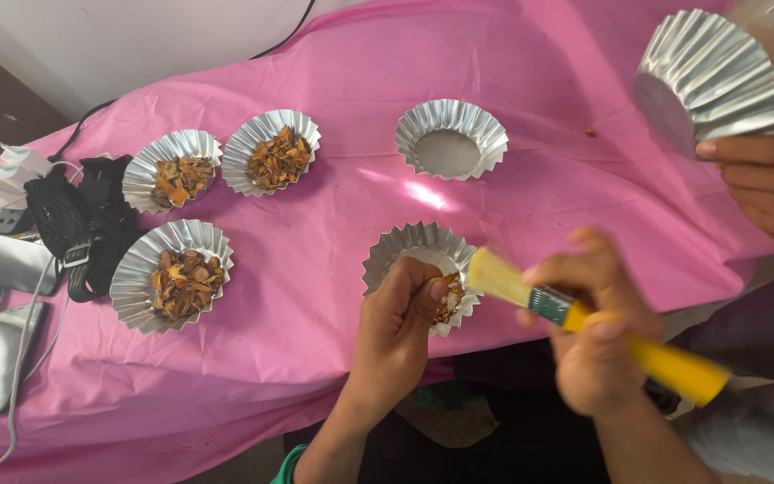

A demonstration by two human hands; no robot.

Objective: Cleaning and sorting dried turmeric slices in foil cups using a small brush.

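Foil cup [409,254] with brown pieces, near edge of pink surface [539,108], between both hands.

Left hand [398,324]: fist closed over the cup's near rim, pinching brown pieces. Right hand [597,336]: blurred, clamped on yellow-handled brush [575,315], bristles at the cup's right rim. Three filled cups left; empty cup [451,138] behind; another person's hand [768,184] holds a cup.

Six foil cups [451,137]: three full, one part-filled, two empty; one paintbrush [584,320].
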